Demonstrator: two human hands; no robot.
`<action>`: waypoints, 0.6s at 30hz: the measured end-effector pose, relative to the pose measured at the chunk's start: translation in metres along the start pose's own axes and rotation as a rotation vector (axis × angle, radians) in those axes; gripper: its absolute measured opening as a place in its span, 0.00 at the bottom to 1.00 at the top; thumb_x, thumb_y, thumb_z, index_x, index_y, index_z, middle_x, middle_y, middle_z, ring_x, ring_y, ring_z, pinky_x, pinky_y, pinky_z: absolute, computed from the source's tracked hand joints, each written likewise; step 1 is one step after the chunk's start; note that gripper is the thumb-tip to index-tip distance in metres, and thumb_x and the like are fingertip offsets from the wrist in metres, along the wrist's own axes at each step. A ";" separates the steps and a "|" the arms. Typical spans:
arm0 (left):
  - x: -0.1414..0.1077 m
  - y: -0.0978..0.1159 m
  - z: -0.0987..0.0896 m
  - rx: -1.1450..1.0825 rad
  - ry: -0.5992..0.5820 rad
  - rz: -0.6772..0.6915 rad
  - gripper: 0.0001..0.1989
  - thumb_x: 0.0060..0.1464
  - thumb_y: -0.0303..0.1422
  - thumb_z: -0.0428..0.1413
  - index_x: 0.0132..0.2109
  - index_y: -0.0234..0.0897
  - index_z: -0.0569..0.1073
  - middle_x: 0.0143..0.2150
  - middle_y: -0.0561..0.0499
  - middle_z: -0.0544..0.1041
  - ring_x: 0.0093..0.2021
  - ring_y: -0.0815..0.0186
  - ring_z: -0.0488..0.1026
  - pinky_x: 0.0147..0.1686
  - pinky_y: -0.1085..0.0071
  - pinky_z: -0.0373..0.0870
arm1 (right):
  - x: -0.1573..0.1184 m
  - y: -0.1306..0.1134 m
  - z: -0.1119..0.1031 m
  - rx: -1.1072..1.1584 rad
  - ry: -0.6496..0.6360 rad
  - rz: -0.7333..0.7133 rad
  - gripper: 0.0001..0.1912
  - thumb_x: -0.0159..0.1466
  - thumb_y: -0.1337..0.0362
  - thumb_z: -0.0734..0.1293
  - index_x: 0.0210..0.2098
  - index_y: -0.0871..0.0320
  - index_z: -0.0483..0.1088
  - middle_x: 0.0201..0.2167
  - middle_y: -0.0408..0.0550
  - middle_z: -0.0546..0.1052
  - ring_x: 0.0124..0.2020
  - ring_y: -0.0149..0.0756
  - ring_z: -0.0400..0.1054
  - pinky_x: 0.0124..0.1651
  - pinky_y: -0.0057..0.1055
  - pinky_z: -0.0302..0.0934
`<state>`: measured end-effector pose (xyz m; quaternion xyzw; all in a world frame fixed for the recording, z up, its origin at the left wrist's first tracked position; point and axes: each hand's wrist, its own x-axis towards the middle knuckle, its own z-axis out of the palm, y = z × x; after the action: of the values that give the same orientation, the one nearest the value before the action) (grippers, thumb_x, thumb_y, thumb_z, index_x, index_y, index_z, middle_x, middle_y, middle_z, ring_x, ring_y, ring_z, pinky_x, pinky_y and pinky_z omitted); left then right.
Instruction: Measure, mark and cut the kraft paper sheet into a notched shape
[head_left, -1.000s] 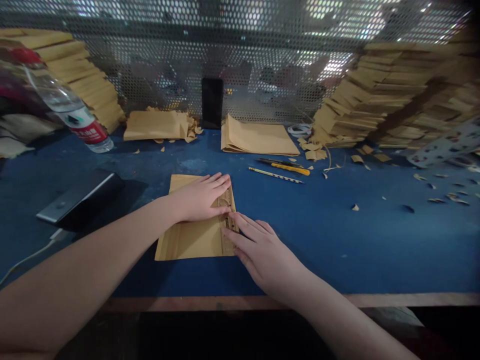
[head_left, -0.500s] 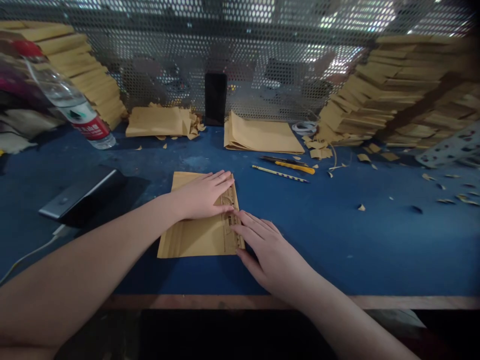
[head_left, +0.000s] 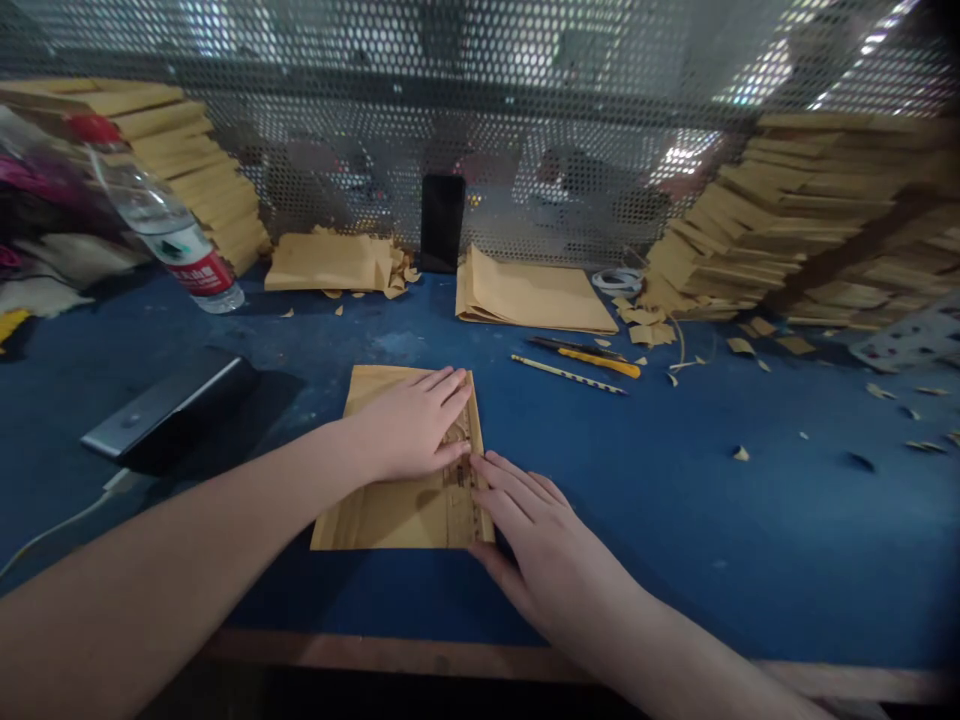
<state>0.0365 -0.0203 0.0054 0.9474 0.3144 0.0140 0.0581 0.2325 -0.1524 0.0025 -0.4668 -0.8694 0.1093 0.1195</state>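
Observation:
A brown kraft paper envelope (head_left: 397,518) lies flat on the blue table in front of me. Along its right side rests a clear ruler (head_left: 460,520), partly covered by my fingers. My left hand (head_left: 412,425) is spread flat over the ruler and the paper, fingers stretched toward the upper right. At the envelope's right edge is my right hand (head_left: 536,525); its outstretched fingertips touch the narrow strip beside the ruler, and the thumb sits apart near the lower corner. The undersides of both hands are hidden.
Behind the envelope lie a pencil (head_left: 570,375), a yellow-handled cutter (head_left: 600,362) and folded brown paper (head_left: 536,292). A phone (head_left: 442,222) leans on the perforated metal screen. A water bottle (head_left: 169,225) and a dark device (head_left: 169,410) stand left. Tall paper stacks (head_left: 810,215) rise at both sides.
The whole scene sits lower in view as the camera has tilted up. Both hands keep nearly the same places on the envelope and ruler.

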 end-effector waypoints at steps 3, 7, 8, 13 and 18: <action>0.000 0.007 0.003 0.033 0.005 -0.022 0.35 0.66 0.46 0.45 0.70 0.25 0.52 0.74 0.33 0.48 0.73 0.49 0.47 0.70 0.52 0.48 | 0.008 0.006 -0.016 0.011 -0.056 -0.084 0.10 0.66 0.61 0.67 0.44 0.59 0.72 0.58 0.56 0.73 0.64 0.52 0.62 0.62 0.53 0.61; 0.003 0.013 0.004 0.053 0.030 -0.005 0.37 0.61 0.41 0.47 0.68 0.17 0.54 0.72 0.28 0.52 0.71 0.43 0.51 0.68 0.53 0.52 | 0.032 0.027 -0.033 0.094 -0.131 -0.220 0.10 0.67 0.57 0.66 0.41 0.58 0.73 0.45 0.50 0.77 0.53 0.46 0.68 0.60 0.49 0.61; 0.004 0.014 0.004 0.053 0.038 0.000 0.38 0.59 0.41 0.48 0.67 0.15 0.55 0.70 0.25 0.54 0.70 0.41 0.53 0.67 0.52 0.54 | 0.039 0.035 -0.034 0.123 -0.131 -0.275 0.09 0.67 0.59 0.65 0.39 0.58 0.73 0.42 0.50 0.77 0.49 0.43 0.69 0.57 0.47 0.63; 0.006 0.012 0.004 0.031 0.070 0.007 0.40 0.55 0.43 0.50 0.66 0.15 0.58 0.69 0.24 0.56 0.67 0.38 0.58 0.65 0.49 0.58 | 0.062 0.068 -0.021 0.254 -0.040 -0.461 0.07 0.65 0.68 0.63 0.33 0.59 0.73 0.34 0.48 0.76 0.39 0.36 0.69 0.49 0.37 0.67; 0.006 0.009 0.000 0.023 0.072 0.007 0.37 0.60 0.43 0.46 0.68 0.19 0.56 0.70 0.28 0.55 0.68 0.42 0.58 0.65 0.53 0.61 | 0.062 0.086 -0.002 0.284 0.049 -0.482 0.15 0.73 0.67 0.56 0.38 0.55 0.74 0.36 0.42 0.81 0.42 0.29 0.74 0.60 0.26 0.63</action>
<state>0.0467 -0.0241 0.0061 0.9480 0.3129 0.0447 0.0355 0.2677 -0.0542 -0.0155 -0.2278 -0.9281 0.1872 0.2274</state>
